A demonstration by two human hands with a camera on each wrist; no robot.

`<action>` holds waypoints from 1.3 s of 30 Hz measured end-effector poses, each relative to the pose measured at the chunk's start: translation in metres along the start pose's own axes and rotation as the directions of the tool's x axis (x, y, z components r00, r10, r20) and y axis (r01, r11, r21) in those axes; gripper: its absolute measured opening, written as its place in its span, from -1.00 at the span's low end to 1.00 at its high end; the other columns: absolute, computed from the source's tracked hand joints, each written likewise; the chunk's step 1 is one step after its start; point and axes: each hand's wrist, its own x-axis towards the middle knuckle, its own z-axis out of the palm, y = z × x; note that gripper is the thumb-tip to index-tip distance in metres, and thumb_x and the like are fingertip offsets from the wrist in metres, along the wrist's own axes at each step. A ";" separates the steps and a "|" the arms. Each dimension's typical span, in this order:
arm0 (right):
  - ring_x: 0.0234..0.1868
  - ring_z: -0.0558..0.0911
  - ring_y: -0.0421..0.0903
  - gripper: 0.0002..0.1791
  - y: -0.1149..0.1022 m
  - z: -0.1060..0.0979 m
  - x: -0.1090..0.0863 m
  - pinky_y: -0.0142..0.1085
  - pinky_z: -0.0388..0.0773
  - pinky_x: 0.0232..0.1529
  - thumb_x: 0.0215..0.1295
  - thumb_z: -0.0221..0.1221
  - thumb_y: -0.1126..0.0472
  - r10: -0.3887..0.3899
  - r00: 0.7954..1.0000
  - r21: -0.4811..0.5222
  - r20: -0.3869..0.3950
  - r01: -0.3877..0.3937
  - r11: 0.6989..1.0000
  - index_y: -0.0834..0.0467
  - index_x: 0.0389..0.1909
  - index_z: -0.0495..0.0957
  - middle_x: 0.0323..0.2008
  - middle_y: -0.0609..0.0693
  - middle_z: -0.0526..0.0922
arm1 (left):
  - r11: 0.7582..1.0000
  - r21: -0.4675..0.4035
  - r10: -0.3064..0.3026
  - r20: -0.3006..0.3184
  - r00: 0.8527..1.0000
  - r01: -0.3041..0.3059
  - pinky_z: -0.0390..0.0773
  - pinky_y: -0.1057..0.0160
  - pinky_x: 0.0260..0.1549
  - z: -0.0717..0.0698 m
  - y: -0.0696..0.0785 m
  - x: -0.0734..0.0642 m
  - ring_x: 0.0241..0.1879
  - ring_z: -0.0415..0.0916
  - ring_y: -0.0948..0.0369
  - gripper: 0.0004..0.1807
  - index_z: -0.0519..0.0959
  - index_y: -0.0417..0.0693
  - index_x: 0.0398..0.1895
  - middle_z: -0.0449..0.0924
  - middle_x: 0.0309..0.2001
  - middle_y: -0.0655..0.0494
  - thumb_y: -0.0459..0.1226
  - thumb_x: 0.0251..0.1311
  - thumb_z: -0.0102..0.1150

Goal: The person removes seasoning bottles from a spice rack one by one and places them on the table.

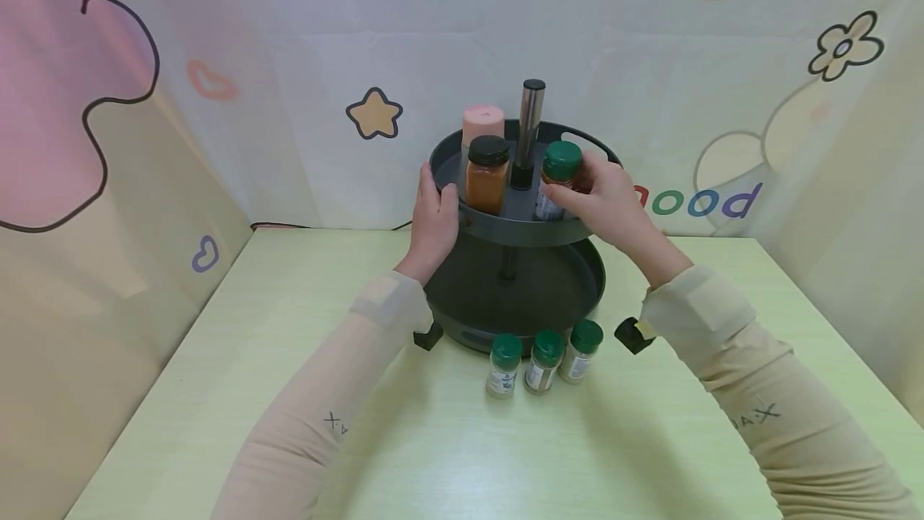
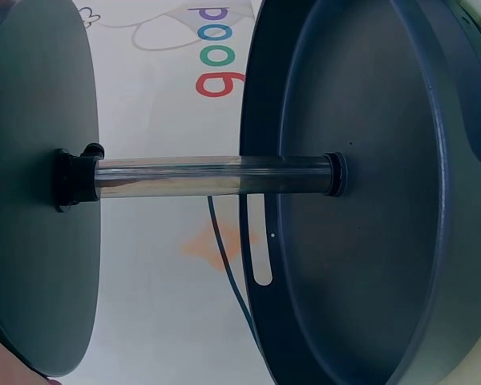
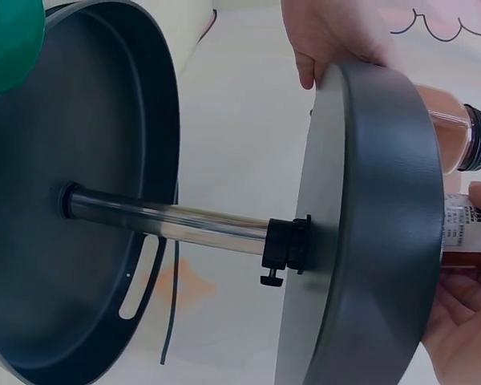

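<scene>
A dark two-tier turntable rack stands at the back of the table. On its upper tray's right side, my right hand holds a green-lidded spice jar between thumb and fingers. The jar's white label and red contents show in the right wrist view, where the jar stands close to the tray floor. My left hand holds the left side of the upper tray, thumb near the front rim. Beside the central post stand a black-capped jar of orange powder and a pink-lidded container.
Three green-lidded spice jars stand on the table before the lower tray. A steel post rises through the rack, with a black clamp knob under the upper tray. A printed cloth hangs behind the table.
</scene>
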 end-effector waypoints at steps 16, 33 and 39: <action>-0.21 0.54 -0.16 -0.58 -0.008 -0.008 -0.005 -0.34 0.49 -0.14 0.14 0.11 0.09 -0.037 0.994 0.062 -0.101 0.043 0.997 0.18 0.00 0.38 -0.13 0.12 0.57 | 1.000 0.009 0.006 0.007 1.000 -0.006 -0.13 0.13 0.33 -0.001 0.000 0.000 0.38 -0.26 0.22 -0.33 -0.31 0.02 0.38 -0.33 0.41 0.19 -0.08 0.25 -0.41; -0.23 0.50 -0.25 -0.55 -0.015 -0.016 -0.017 -0.46 0.44 -0.16 0.17 0.08 0.10 -0.037 0.990 0.136 -0.135 0.055 0.989 0.18 0.07 0.34 -0.06 0.14 0.53 | 1.000 0.010 0.005 0.005 1.000 -0.005 -0.12 0.10 0.32 -0.001 0.000 -0.001 0.39 -0.26 0.20 -0.33 -0.31 0.00 0.38 -0.33 0.41 0.16 -0.08 0.27 -0.40; -0.24 0.50 -0.28 -0.56 -0.016 -0.021 -0.024 -0.48 0.45 -0.17 0.16 0.10 0.11 -0.035 0.988 0.146 -0.148 0.057 0.988 0.17 0.05 0.36 -0.10 0.09 0.55 | 1.000 -0.002 0.005 0.008 1.000 -0.005 -0.13 0.11 0.32 -0.001 0.000 0.000 0.39 -0.27 0.21 -0.33 -0.31 0.01 0.38 -0.34 0.41 0.18 -0.09 0.27 -0.39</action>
